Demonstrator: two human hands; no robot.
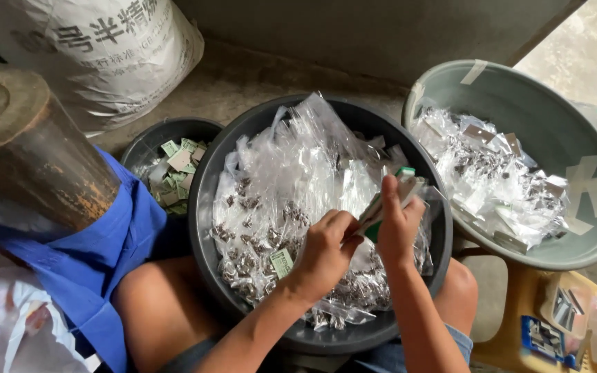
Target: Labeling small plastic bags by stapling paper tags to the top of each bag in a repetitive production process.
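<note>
My right hand (396, 224) grips a small stack of green and white paper labels (402, 181) upright over a big dark basin (205, 214). My left hand (327, 246) is closed beside it, fingertips pinching at the stack's lower edge. The basin sits between my knees and is filled with clear plastic bags (298, 173) holding small dark metal parts. One loose label (281, 262) lies on the bags just left of my left hand.
A smaller dark tub (152, 137) with several green labels is at the left. A grey-green taped basin (554, 110) with filled bags is at the right. A rusty cylinder (29, 159) on blue cloth, a white sack (105, 48) and a yellow stool (519, 304) surround me.
</note>
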